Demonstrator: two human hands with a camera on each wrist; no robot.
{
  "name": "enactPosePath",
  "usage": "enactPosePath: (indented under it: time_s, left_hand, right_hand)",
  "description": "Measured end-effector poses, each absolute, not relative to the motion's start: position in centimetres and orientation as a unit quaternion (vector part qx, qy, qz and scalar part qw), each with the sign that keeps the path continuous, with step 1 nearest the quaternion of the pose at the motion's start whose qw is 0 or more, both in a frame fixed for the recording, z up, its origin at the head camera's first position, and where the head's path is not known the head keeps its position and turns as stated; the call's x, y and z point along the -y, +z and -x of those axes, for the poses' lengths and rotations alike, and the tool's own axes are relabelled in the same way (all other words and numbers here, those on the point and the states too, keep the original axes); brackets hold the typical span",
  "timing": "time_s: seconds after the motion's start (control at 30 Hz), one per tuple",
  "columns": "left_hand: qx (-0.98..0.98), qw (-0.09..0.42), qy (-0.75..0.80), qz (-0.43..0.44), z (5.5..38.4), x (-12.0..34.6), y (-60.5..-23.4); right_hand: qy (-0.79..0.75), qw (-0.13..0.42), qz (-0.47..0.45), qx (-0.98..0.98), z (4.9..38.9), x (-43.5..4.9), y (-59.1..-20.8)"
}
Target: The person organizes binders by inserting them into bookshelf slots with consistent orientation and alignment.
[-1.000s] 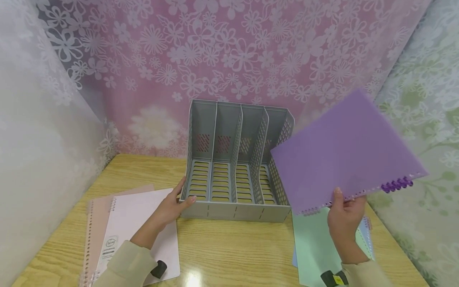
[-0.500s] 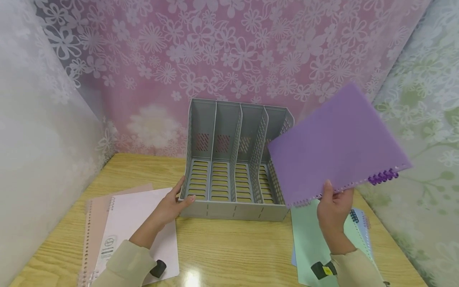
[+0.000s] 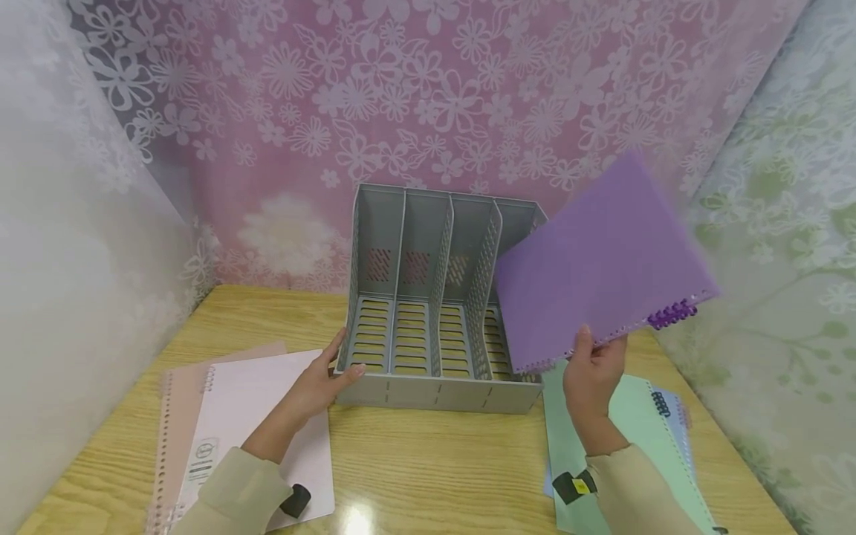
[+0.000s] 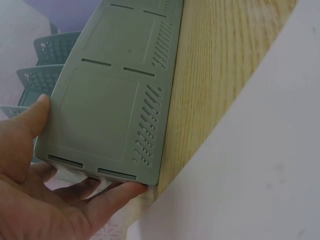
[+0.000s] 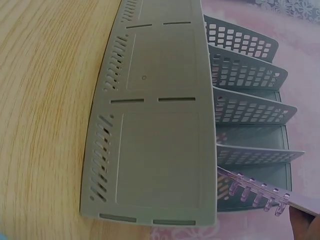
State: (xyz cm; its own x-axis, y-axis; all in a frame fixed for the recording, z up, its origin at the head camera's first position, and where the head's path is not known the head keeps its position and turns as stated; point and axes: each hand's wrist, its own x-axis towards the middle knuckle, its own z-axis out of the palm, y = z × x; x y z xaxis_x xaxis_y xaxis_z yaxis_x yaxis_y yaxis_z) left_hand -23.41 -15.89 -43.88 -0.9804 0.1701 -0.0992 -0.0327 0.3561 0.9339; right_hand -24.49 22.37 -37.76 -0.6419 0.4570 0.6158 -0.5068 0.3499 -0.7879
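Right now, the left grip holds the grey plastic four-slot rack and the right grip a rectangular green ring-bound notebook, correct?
Not quite: the head view shows the right grip holding a rectangular purple ring-bound notebook, not a green one. The left grip does hold the grey plastic four-slot rack.

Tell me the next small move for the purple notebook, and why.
Probably turn the purple notebook more upright, in line with the rightmost compartment: the right hand holds it aslant by its bound edge, its left part over that compartment, while the left hand grips the left front corner of the gray rack.
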Motion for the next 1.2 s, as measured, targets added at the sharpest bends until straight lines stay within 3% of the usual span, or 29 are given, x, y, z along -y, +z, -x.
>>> enactPosePath:
  time_s: [1.2]
  left_hand:
    - [-0.820, 0.091, 0.564, -0.035, 23.4, 15.9, -44.0]
  right_hand:
    - [0.479, 0.379, 0.039, 0.791, 27.0, -20.7, -40.9]
